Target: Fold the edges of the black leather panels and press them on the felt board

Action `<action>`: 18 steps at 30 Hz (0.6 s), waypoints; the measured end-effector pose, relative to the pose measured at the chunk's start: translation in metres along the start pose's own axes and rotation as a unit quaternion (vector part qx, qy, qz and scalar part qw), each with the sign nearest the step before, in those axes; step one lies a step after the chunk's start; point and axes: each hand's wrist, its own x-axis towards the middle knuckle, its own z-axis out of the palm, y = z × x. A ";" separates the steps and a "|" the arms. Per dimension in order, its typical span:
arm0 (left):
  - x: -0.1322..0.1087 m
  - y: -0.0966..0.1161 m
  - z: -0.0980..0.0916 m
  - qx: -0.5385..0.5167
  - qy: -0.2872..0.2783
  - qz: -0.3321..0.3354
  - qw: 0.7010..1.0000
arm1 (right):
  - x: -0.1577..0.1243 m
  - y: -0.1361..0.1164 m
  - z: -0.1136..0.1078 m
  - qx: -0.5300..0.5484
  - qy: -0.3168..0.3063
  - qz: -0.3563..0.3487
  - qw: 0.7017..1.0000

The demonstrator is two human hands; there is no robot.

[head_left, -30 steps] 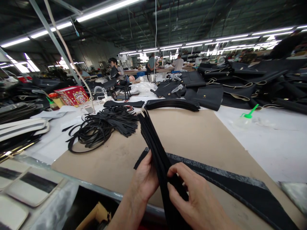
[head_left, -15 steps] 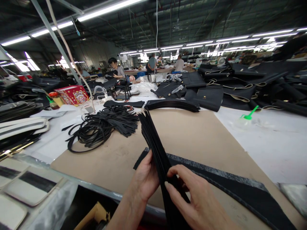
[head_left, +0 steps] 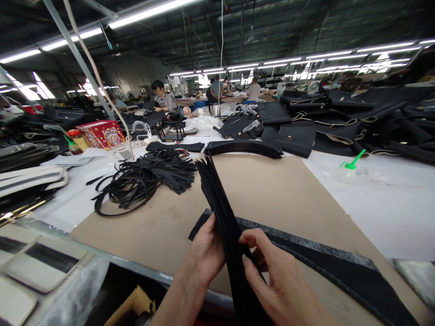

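Note:
A thick stack of long black strips point(head_left: 222, 208) slants across my view, its layers fanned apart at the far end. My left hand point(head_left: 205, 249) is wrapped round the stack's left side and underside, holding it up off the table. On the right edge of the same stack, the thumb and index finger of my right hand point(head_left: 272, 271) pinch the strips; its other fingers are curled and partly hidden. Behind both hands a wider black piece point(head_left: 316, 258) with a grey, speckled border lies flat on brown board point(head_left: 163, 231).
A heap of narrow black straps point(head_left: 146, 181) lies left of the stack. Beyond it sit a curved pile of black strips point(head_left: 244, 148) and black bag pieces point(head_left: 288, 136). A bottle with a green nozzle point(head_left: 350, 165) stands at right. Several people work farther back.
My right thumb and index finger have shifted slightly right along the stack's edge. My left hand and the stack are almost unmoved.

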 end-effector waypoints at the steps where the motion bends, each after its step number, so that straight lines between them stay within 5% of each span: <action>1: 0.000 0.000 0.000 -0.002 0.002 0.000 1.000 | 0.000 0.001 0.000 0.004 0.002 -0.004 1.000; 18: 0.001 0.000 -0.003 0.001 0.000 0.000 1.000 | 0.000 -0.002 -0.001 -0.041 0.001 -0.023 0.999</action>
